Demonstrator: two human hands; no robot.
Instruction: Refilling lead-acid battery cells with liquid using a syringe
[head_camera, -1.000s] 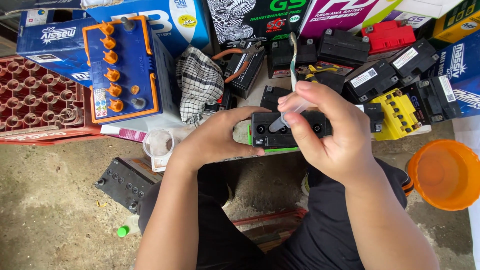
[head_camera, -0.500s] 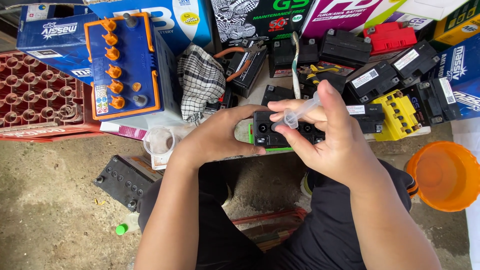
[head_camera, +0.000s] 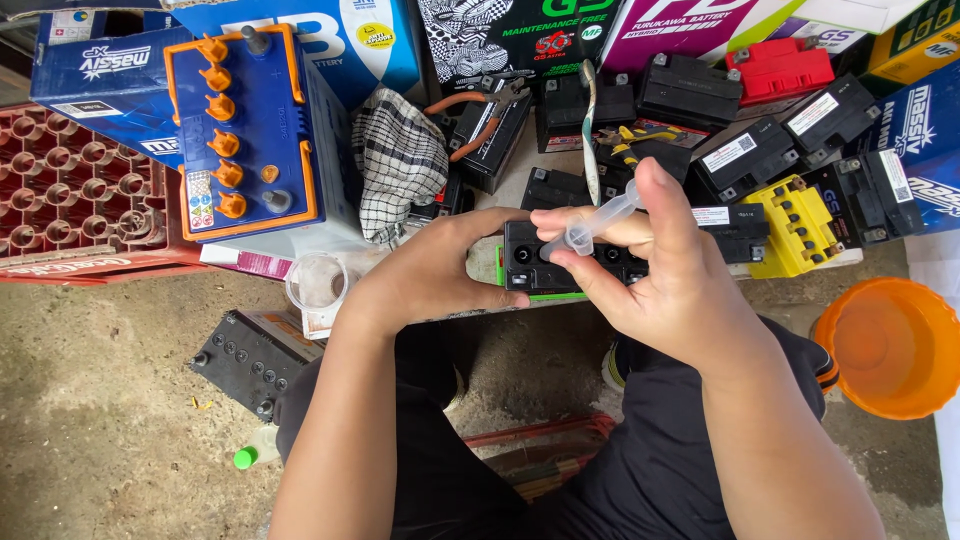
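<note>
A small black battery (head_camera: 528, 262) with round filler holes along its top sits at the edge of a low board in front of me. My left hand (head_camera: 430, 270) grips its left end. My right hand (head_camera: 660, 275) holds a clear plastic syringe (head_camera: 590, 228) tilted down, its tip over one of the middle holes. A thin clear tube (head_camera: 589, 130) curls upward behind the syringe. The battery's right half is hidden under my right hand.
A blue battery with orange caps (head_camera: 240, 130) stands at left, beside a red crate (head_camera: 70, 190). A checked cloth (head_camera: 400, 160), pliers (head_camera: 480, 110), several black batteries (head_camera: 750, 155), a yellow one (head_camera: 795, 225), an orange bucket (head_camera: 890, 345), a clear cup (head_camera: 316, 282) and a black battery on the ground (head_camera: 245, 355) lie around.
My right hand has tilted the syringe lower and brought its tip down onto the battery's top. My left hand has kept its grip on the battery.
</note>
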